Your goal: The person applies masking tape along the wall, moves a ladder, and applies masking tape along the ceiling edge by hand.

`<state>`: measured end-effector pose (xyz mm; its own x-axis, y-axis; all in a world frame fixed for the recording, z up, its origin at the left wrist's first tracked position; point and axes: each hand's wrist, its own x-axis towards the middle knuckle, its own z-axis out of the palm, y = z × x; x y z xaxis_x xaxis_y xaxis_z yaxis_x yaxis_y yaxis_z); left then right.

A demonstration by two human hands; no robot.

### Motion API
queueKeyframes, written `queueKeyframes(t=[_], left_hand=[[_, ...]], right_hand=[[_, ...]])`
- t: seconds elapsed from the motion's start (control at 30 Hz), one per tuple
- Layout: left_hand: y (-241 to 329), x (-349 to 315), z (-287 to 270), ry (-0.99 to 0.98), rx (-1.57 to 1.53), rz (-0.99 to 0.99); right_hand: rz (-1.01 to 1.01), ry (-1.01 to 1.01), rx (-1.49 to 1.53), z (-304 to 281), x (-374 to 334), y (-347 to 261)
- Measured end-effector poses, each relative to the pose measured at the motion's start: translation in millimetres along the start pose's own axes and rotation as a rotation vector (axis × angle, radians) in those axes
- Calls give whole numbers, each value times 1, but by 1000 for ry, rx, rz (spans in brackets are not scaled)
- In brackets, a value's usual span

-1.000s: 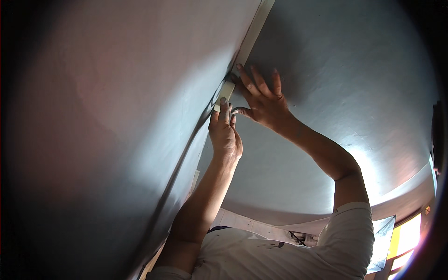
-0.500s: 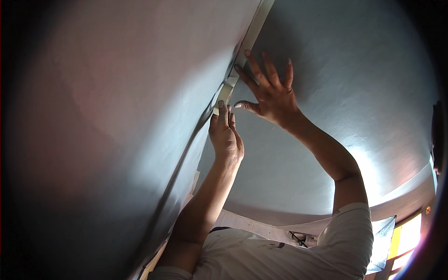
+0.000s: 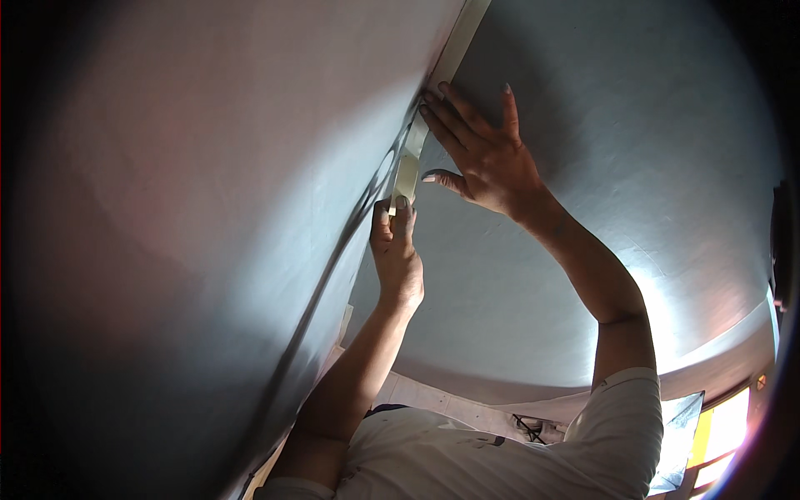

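Observation:
A long, pale, narrow strip (image 3: 462,46) runs along the corner where two painted surfaces meet; whether it is trunking or trim I cannot tell. Its lower end (image 3: 406,177) looks angled differently from the upper length. My left hand (image 3: 398,262) pinches that lower end between thumb and fingers. Higher up, my right hand (image 3: 498,167) lies with fingers stretched out, their tips against the strip and the corner. The right thumb points toward the strip's lower part without visibly gripping it.
A broad pinkish-grey surface (image 3: 208,167) fills the left, and a grey-blue one (image 3: 500,300) curves across the right. Low on the right are a bright window (image 3: 725,425) and a pale translucent panel (image 3: 679,442). A dark object (image 3: 781,246) sits at the right rim.
My left hand has slid down a little, showing more of the strip's lower end. My right hand's fingers have come in against the strip and sit closer together.

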<state>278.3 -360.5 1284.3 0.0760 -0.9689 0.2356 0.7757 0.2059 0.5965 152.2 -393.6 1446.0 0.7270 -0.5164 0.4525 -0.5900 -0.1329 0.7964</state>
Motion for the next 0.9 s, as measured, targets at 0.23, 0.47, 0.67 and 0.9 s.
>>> queueKeyframes(t=[0.23, 0.47, 0.67, 0.9], left_hand=[[4, -1, -3, 35, 36, 125], [2, 3, 12, 213, -39, 9], [1, 5, -5, 125, -23, -75], [4, 5, -4, 127, -8, -104]], right_hand=[[-13, 0, -26, 6, -3, -5], [3, -47, -45, 11, -6, -8], [9, -92, -88, 19, -10, -24], [41, -105, -155, 22, -16, -37]])
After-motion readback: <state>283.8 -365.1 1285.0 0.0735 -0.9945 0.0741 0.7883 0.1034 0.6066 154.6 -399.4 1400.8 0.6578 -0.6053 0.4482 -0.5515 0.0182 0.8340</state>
